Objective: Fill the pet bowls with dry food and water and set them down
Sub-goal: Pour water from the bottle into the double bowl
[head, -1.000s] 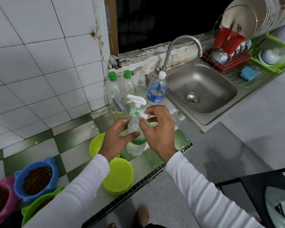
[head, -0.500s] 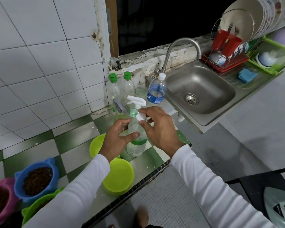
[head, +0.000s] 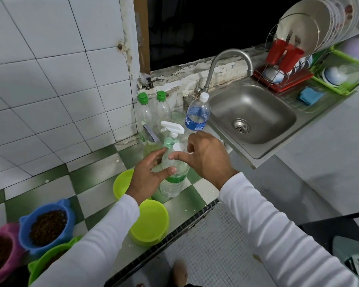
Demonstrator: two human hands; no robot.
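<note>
A home kitchen: a steel sink (head: pixel 249 117) with curved tap (head: pixel 226 65) at centre right, a dish rack (head: pixel 288 75) of plates upper right, white tiled wall (head: pixel 50 79) left.

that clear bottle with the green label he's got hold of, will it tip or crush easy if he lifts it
The clear bottle looks like thin plastic, so it would probably dent under a firm squeeze. It is tall and narrow, so likely tippy when nudged. The left hand is steadying its side while the right hand works the white cap; how full it is, I cannot tell.

Two bowls (head: pixel 149 222) sit on the counter (head: pixel 95 183) before a bottle (head: pixel 173 179), sink (head: pixel 251 114) at right.
</note>
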